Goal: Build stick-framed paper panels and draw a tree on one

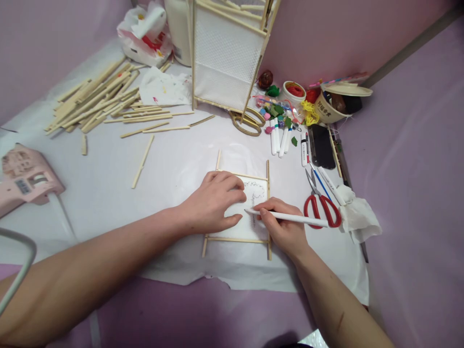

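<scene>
A small frame of wooden sticks (241,239) lies flat on the table with a white panel (235,229) inside it, and thin dark lines are drawn on the panel's upper and right parts. My left hand (221,203) rests on the panel's left side, fingers spread and holding nothing. In my right hand (282,224) is a slim white pen (295,218), pinched near its dark tip, which points at the middle of the panel. Whether the tip touches the panel I cannot tell. My right hand covers part of the frame's right stick.
Loose sticks (97,99) pile up at the back left. A taller stick-framed panel (226,53) stands behind. Red-handled scissors (314,208), a phone (322,146), markers (275,137) and gold scissors (248,123) lie right. A pink glue gun (29,176) is at left.
</scene>
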A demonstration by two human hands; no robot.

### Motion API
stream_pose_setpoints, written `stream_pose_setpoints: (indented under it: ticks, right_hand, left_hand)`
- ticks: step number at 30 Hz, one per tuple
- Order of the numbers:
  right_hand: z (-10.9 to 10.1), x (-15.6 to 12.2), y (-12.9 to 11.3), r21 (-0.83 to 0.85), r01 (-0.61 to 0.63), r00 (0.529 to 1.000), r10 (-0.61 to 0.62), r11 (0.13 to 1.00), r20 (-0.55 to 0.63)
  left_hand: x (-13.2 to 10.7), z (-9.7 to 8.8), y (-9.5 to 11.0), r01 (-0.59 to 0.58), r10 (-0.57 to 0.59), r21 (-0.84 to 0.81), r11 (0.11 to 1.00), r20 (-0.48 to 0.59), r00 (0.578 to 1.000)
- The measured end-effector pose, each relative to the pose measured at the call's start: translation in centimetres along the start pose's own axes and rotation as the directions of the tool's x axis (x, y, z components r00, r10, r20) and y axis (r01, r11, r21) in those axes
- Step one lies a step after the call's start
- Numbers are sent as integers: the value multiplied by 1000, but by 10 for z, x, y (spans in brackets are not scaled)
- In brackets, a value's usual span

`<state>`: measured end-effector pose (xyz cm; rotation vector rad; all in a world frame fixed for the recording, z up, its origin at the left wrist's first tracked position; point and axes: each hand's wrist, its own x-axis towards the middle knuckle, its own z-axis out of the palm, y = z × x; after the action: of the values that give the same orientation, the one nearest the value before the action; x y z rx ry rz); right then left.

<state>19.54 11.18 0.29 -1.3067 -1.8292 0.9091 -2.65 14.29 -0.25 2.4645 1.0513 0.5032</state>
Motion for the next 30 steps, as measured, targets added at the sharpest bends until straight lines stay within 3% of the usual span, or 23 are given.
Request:
stream_pose_setpoints:
  ticks: [24,30]
  right_hand:
    - [-1,-1,0,-28,-5,999,6,1000,40]
    - [0,-1,0,-6,-22,1000,22,1000,-2]
  left_hand:
    - [0,1,0,-6,6,4,1000,-7,1000]
    - [1,0,1,0,0,2,1000,4,1000]
